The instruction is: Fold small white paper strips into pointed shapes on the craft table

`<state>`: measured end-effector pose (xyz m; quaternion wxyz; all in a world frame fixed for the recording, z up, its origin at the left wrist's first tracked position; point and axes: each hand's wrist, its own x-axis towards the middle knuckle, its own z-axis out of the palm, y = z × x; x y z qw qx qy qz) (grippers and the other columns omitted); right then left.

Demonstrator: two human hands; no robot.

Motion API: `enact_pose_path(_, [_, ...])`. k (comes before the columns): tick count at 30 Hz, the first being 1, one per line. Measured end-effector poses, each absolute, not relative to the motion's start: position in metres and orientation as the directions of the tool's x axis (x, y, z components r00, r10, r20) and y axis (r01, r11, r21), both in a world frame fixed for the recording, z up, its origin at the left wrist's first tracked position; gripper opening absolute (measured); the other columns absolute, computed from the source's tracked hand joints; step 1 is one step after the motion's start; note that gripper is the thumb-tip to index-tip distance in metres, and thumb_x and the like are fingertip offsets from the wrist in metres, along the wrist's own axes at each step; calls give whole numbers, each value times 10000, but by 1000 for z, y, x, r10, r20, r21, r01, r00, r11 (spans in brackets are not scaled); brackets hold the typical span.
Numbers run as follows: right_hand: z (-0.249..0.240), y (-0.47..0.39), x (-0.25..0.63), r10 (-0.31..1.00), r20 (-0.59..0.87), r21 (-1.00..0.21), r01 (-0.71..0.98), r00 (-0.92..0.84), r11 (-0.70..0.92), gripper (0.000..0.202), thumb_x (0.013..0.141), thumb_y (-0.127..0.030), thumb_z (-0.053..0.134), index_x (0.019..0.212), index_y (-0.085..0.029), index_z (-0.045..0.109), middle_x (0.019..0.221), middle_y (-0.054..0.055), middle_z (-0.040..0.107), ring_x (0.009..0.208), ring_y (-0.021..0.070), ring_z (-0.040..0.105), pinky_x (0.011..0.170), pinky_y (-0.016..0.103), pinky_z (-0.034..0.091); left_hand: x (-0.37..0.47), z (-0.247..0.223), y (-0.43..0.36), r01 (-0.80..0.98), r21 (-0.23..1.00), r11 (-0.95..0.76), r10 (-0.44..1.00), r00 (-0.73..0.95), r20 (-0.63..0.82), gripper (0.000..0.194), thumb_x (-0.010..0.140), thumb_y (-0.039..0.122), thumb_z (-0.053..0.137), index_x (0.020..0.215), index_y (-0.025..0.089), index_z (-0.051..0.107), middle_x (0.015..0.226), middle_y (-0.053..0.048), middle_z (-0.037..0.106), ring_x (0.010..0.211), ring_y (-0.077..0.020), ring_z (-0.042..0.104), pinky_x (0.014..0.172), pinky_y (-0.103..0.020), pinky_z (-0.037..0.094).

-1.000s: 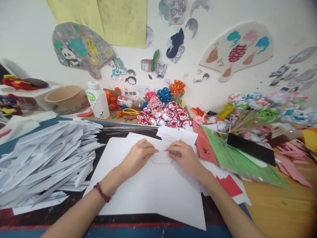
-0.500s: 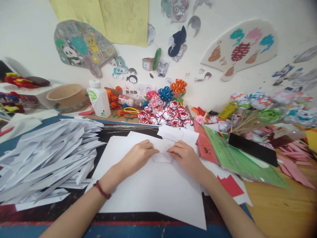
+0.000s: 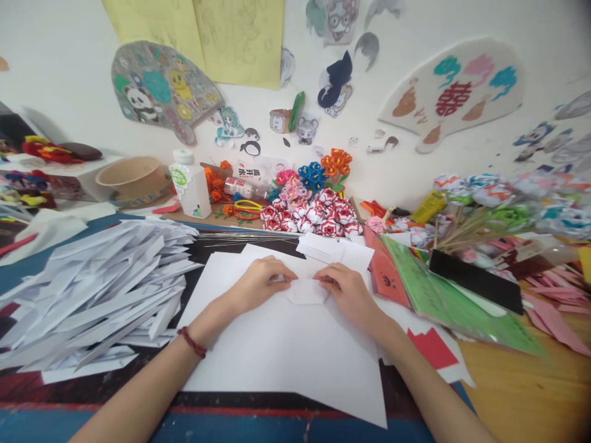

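Observation:
Between my two hands is a small piece of white paper [image 3: 308, 293], its lower edge lying over larger white sheets [image 3: 286, 344]. My left hand [image 3: 263, 284] pinches its left upper edge with thumb and forefinger. On the other side my right hand [image 3: 342, 288] pinches the right upper edge in the same way. White on white, the paper's folds are hard to make out. Just behind my right hand rests a little stack of white paper slips [image 3: 323, 248].
Folded white paper strips [image 3: 106, 289] are heaped at left. To the right lie a green packet [image 3: 434, 289], a black phone [image 3: 475, 281] and a red paper piece [image 3: 431, 349]. A plastic bottle [image 3: 189, 187] and red-and-white paper flowers [image 3: 318, 215] stand along the wall.
The small paper's lower part now shows larger below my fingers, and my fingertips have shifted slightly along its upper edge. The whole view has moved a little.

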<state>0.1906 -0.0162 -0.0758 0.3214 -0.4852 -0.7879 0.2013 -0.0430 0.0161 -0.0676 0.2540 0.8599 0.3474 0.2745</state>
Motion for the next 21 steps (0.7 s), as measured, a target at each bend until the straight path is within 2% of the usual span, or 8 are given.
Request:
enact_pose_path(10, [-78,-19,186,896,284,-602,665,-341,443,303,851,-10,435,991,-210,614,966,47,580,919,176,530,817,331,417,-36,-74,14,506,564,-653,735,602,312,136,807,174,612,924,215,668,821,-2,663,815,-156,554,768,-282,419])
enact_pose_path(15, [-76,-20,186,888,296,-588,665,-353,460,284,856,-19,441,997,-205,603,972,49,573,932,181,523,826,340,413,-41,-71,16,505,598,-622,758,581,298,139,830,183,577,930,221,666,824,-1,665,778,-144,558,698,-256,420])
enact_pose_path(21, [-72,-20,188,870,299,-572,657,-392,492,269,868,-37,435,987,-205,607,985,55,578,942,184,528,829,343,416,-44,-70,19,476,540,-694,696,636,334,122,807,173,610,908,207,669,838,-9,681,827,-157,559,788,-298,410])
